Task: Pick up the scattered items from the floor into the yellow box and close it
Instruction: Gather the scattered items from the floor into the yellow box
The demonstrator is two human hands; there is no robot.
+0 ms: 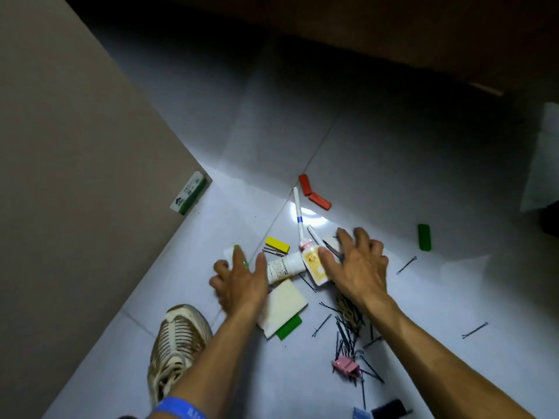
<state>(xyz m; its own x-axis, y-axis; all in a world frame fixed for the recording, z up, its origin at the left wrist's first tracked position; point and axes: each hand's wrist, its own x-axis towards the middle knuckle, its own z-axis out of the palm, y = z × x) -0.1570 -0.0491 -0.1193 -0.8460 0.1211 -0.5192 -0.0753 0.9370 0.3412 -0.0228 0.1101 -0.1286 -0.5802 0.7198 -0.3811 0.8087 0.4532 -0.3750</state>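
Nearest, a blue wristband (178,408) circles the left forearm above a worn shoe (178,337). The left hand (239,282) hovers with spread, loosely bent fingers, grasping nothing, beside a white bottle (284,267). A pink-capped bottle (314,264) lies between the hands. The right hand (357,264) is likewise spread and released over the floor (423,297). Hairpins (348,331) lie scattered near right. No yellow box shows.

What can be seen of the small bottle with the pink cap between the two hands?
The small bottle looks like pale plastic with a yellow-orange label and a pink cap. It lies on its side on the white tile floor, cap pointing away from the person. Its cap end meets the tip of a white pen, and the right hand's thumb lies against its side.
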